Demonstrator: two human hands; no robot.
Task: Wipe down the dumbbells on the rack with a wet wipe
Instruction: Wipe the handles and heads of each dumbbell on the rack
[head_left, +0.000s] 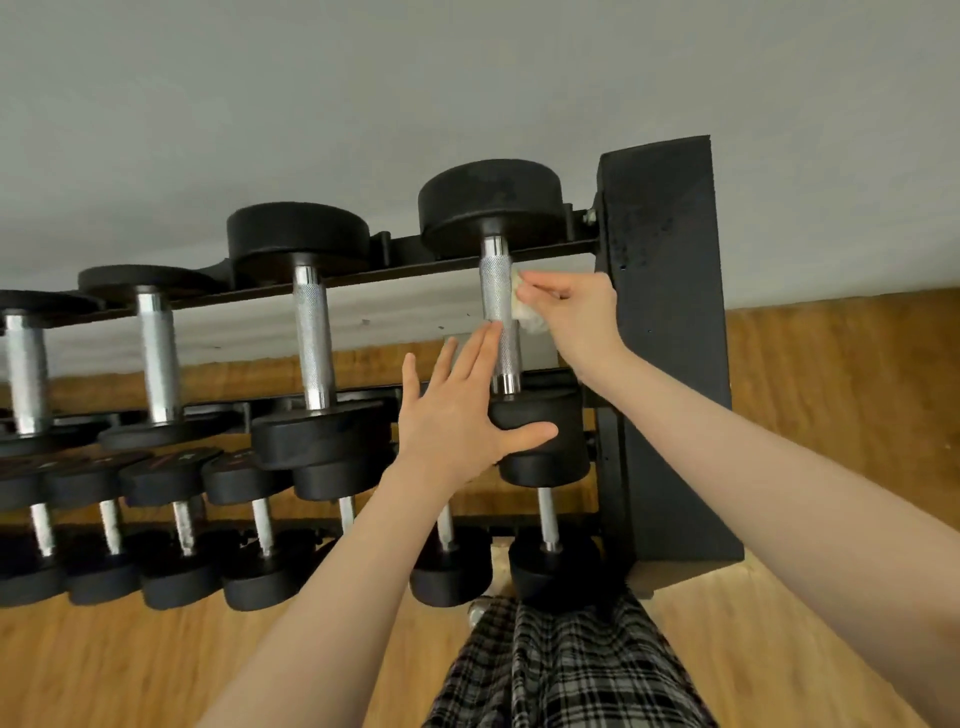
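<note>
No text, brand or number can be read anywhere. The near end faces of the lower-row dumbbells carry faint reddish and pale marks, too blurred and foreshortened to make out. The black rack upright shows only scuffs and specks, no label.

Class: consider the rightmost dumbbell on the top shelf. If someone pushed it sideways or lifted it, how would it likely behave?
The black round-headed dumbbell with a knurled steel handle probably feels heavy for its size, given its thick heads. Being round, it might roll if nudged, though the black metal rack seems to cradle it. The knurling likely gives good grip.
</note>
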